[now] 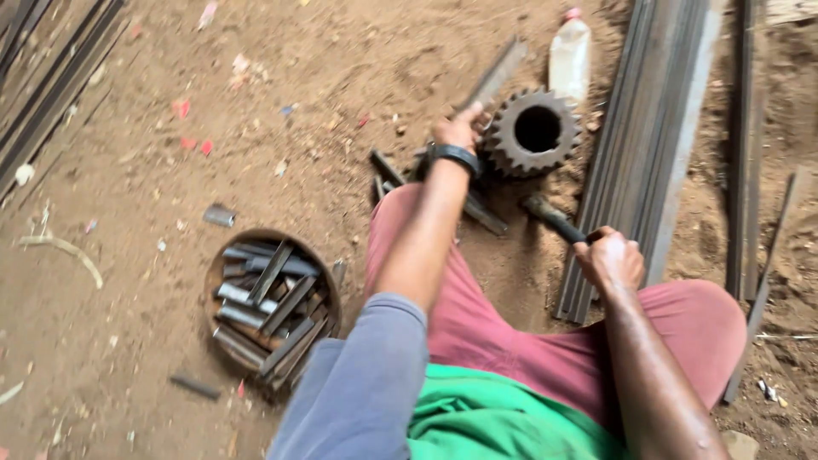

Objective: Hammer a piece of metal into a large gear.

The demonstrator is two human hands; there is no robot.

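Gripping a flat metal bar [492,81] in our left hand [458,129], we hold it slanted just beside the big toothed gear [537,129] lying on the dirt. Our right hand [609,260] is closed round the handle of a hammer [554,217], its head low near our knee. Left of our leg sits a round pan [223,277] of cut steel pieces, and long steel strips [648,145] lie at the right beside a plastic bottle [569,55].
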